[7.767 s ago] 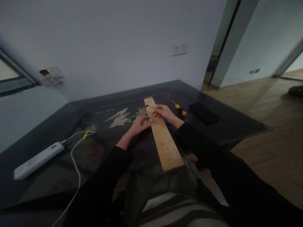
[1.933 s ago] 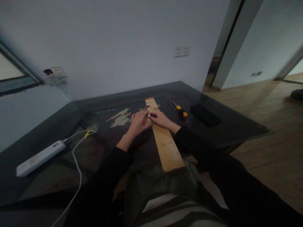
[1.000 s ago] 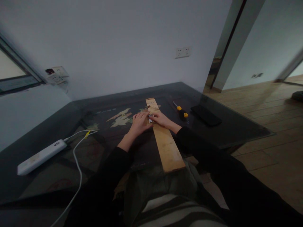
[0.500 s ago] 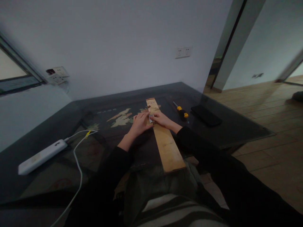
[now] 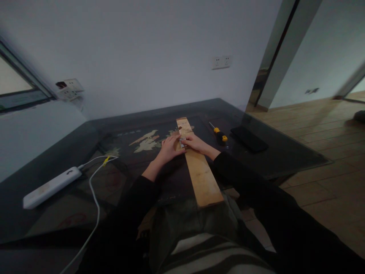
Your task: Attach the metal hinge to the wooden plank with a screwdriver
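A long, flat wooden board (image 5: pixel 201 175) lies lengthwise on the dark table, its near end reaching over the front edge towards my lap. On its upper part sits a small silvery metal plate (image 5: pixel 183 142) that seems to have round holes. My left hand (image 5: pixel 170 148) is at the board's left side, thumb and bent fingers closed about the plate. From the right, my right hand (image 5: pixel 194 142) rests on the board with its fingertips pressed on the plate. Parts of the plate are hidden under the fingers.
Right of the board lie a yellow-and-black screwdriver (image 5: pixel 219 134) and a black phone-like slab (image 5: pixel 249 139). A white power strip (image 5: pixel 53 187) with a white cable (image 5: pixel 95 201) lies at the left on the table (image 5: pixel 296 161). A wall stands behind.
The view has shifted very slightly. Both hands stay at the metal plate, with only small finger movement; the plate's holes show a little more clearly.
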### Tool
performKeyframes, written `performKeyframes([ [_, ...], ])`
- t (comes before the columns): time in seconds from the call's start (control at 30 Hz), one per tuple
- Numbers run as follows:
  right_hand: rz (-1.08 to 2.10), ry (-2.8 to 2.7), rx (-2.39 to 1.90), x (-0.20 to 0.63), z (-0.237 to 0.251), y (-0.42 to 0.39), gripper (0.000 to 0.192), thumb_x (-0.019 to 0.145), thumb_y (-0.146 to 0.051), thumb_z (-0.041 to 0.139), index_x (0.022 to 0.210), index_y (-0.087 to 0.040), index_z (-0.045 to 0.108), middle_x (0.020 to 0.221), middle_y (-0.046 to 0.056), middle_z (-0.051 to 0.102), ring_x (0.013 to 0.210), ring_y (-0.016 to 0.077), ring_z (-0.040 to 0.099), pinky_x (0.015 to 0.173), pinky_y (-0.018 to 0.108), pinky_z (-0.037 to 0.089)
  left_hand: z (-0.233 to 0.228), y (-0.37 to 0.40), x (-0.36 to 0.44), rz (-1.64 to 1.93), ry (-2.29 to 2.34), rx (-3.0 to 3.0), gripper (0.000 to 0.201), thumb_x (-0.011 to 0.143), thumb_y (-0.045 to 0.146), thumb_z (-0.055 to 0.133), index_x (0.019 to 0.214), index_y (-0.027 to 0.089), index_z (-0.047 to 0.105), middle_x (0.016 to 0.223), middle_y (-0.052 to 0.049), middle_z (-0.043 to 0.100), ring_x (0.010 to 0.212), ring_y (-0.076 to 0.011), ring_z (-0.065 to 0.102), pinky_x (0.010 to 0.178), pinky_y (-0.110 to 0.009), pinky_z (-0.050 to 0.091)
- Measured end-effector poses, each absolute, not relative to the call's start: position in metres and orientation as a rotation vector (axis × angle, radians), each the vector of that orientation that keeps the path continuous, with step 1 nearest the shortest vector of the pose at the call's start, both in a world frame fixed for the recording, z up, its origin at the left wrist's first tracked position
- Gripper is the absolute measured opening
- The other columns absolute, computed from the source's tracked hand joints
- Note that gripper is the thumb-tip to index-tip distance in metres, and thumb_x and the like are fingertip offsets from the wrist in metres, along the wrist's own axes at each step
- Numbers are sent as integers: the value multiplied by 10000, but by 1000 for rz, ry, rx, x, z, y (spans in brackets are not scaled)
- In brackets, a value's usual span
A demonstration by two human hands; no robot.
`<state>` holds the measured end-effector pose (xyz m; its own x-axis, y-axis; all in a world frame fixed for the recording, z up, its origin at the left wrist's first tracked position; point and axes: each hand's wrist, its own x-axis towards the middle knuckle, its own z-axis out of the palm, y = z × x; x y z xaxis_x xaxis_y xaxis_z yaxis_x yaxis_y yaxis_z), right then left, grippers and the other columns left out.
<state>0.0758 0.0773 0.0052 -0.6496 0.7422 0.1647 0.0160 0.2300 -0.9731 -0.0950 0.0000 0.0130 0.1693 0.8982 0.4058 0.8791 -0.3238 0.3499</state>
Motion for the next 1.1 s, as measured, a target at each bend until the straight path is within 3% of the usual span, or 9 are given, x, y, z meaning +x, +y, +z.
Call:
performKeyframes([
  [0.3, 1595, -1751, -713, 75, 11, 70, 219, 765, -318, 710, 663, -148, 618, 636, -14, 606, 591, 93, 498, 588, 237, 340, 14, -1, -95, 866, 1786, 2396, 708, 750, 401, 812, 1382, 248, 531, 1378, -125, 598, 1288, -318, 525, 1054, -476, 374],
  [0.67, 1592, -1782, -719, 77, 12, 70, 168, 792, -282, 684, 719, -132, 663, 693, 10, 654, 644, 107, 546, 622, 234, 381, 15, 0, -93, 873, 1806, 2383, 689, 732, 406, 825, 1348, 237, 566, 1393, -127, 595, 1294, -319, 524, 1065, -480, 374],
  [1.1, 1643, -1746, -696, 80, 11, 70, 189, 788, -298, 704, 706, -137, 648, 655, -10, 617, 600, 87, 509, 576, 223, 363, 14, 1, -93, 907, 1755, 2335, 654, 733, 400, 822, 1332, 265, 597, 1371, -110, 616, 1277, -309, 548, 1079, -498, 395],
])
